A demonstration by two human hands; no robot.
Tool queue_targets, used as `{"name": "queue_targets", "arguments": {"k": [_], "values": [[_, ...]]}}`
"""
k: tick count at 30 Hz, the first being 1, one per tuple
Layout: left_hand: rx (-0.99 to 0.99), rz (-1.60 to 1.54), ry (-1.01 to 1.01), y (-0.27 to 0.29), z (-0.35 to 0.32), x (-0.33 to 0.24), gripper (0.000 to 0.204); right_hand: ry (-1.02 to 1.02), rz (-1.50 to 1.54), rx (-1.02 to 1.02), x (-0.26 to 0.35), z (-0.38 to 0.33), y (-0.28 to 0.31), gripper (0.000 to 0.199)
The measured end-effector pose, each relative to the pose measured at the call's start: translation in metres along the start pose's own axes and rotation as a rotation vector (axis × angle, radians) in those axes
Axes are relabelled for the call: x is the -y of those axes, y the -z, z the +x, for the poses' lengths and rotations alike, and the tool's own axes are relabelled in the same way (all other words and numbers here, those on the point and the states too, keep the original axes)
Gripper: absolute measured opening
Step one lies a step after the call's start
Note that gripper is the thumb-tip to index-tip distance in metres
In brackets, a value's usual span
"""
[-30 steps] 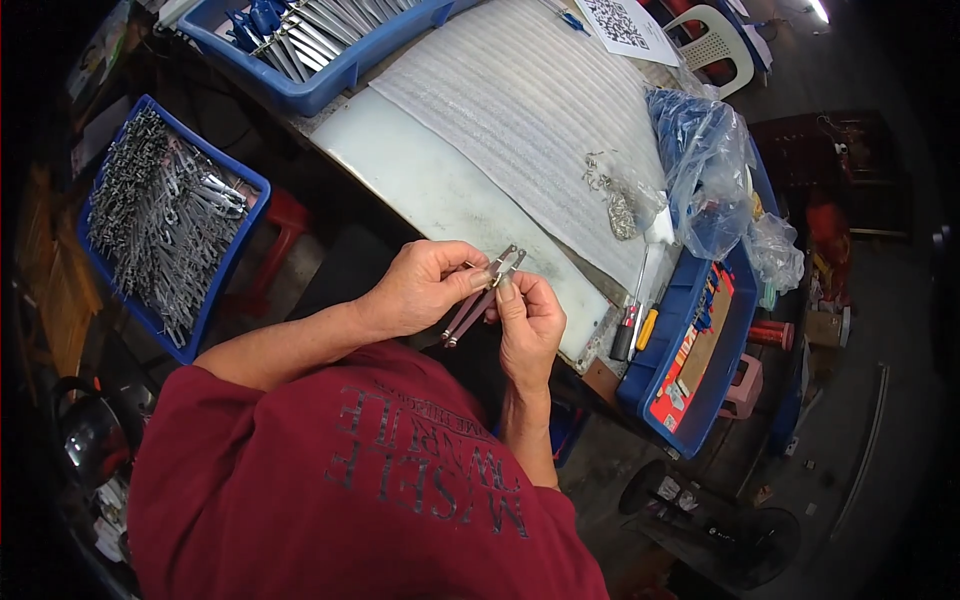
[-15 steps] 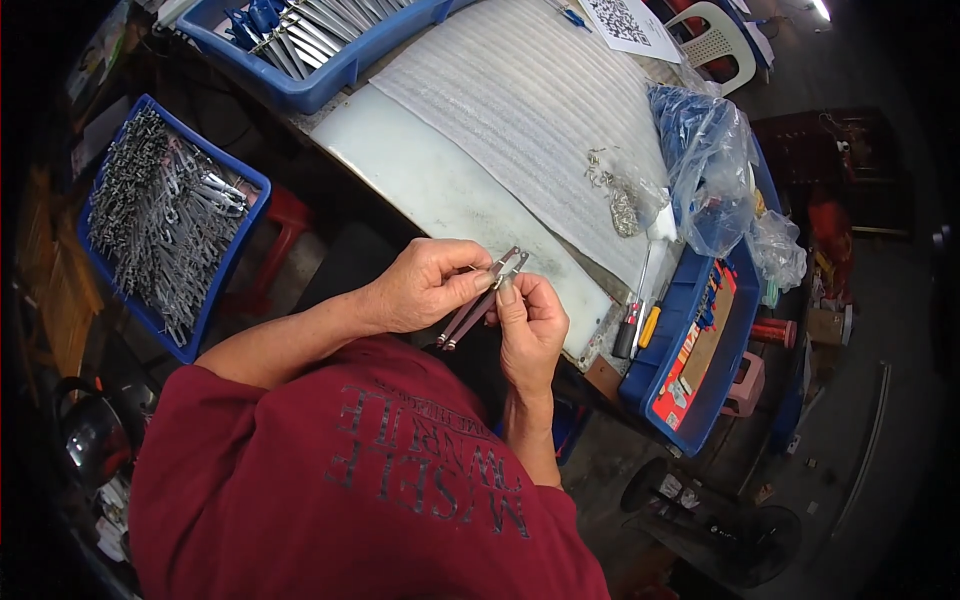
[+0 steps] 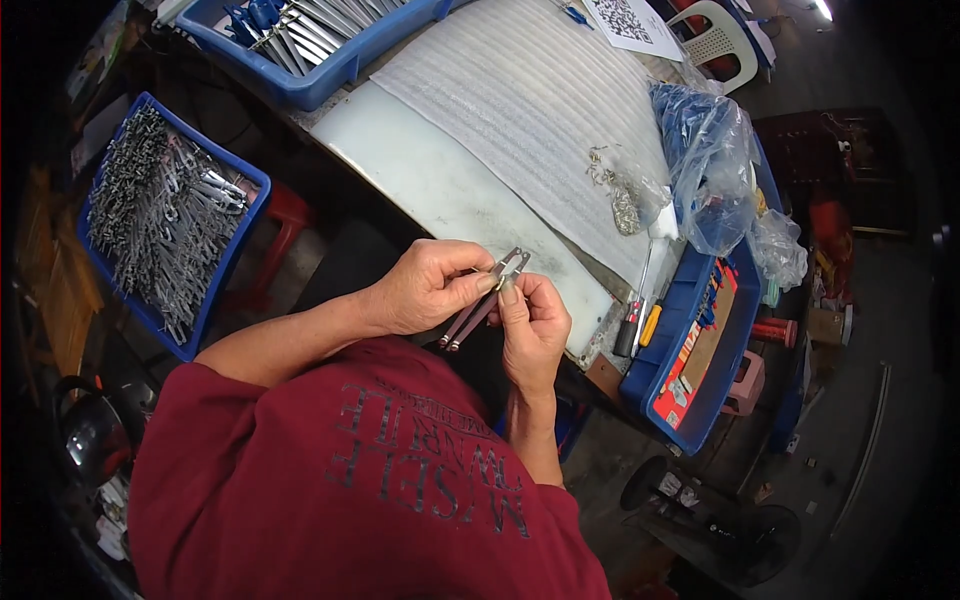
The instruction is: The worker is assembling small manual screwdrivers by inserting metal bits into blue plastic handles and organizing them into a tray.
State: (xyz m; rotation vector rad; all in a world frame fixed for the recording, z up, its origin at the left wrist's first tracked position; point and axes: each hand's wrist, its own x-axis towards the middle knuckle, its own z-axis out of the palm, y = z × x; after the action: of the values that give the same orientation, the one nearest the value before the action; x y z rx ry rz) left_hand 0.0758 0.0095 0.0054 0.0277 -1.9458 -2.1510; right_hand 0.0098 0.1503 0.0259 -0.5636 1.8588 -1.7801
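Observation:
Just off the table's near edge, both hands meet around a slim two-legged metal tool (image 3: 463,322), somewhat like pliers. Its bright tips point up and away, and its long dark legs slant down to the left. My left hand (image 3: 437,285) is closed, thumb and finger pinching at the tool's joint from the left. My right hand (image 3: 533,325) is closed too, its thumb pressed on the tool from the right, just under the tips. Any small part between the fingertips is too small to make out.
On the left, a blue tray (image 3: 262,200) holds a heap of metal pieces. Another blue bin (image 3: 310,97) stands on the table (image 3: 400,150). Foam sheeting (image 3: 520,110), a bag of small metal parts (image 3: 626,205), screwdrivers (image 3: 640,325) and a blue box (image 3: 690,435) lie farther right.
The hands hold nearly the same pose. The tool's two tips sit slightly closer together than before.

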Motion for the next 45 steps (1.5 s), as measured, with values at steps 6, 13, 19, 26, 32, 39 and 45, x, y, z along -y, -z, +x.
{"name": "queue_targets", "arguments": {"k": [6,13,19,26,32,39,45], "values": [[-0.076,0.113,-0.092,-0.003,0.003,-0.007,0.01,0.005,0.017,-0.006,0.002,0.001,0.002,0.013],[-0.014,-0.178,0.082,-0.002,0.002,-0.005,0.012,0.028,0.044,-0.021,0.005,0.003,0.002,0.014],[0.065,-0.11,0.053,0.004,0.002,0.0,0.014,0.033,0.028,-0.008,0.006,0.002,-0.001,0.014],[0.072,-0.1,0.042,0.007,0.003,-0.003,0.013,0.021,-0.009,-0.004,0.008,0.001,0.0,0.013],[0.087,-0.067,0.01,0.007,0.004,0.0,0.013,0.016,-0.023,0.005,0.008,0.002,-0.001,0.013],[0.064,-0.113,0.035,0.005,0.005,0.003,0.016,-0.009,0.037,-0.016,0.007,0.005,-0.002,0.015],[0.067,-0.365,0.204,0.003,0.005,0.002,0.017,-0.031,0.095,-0.018,0.002,0.008,0.001,0.018]]}}
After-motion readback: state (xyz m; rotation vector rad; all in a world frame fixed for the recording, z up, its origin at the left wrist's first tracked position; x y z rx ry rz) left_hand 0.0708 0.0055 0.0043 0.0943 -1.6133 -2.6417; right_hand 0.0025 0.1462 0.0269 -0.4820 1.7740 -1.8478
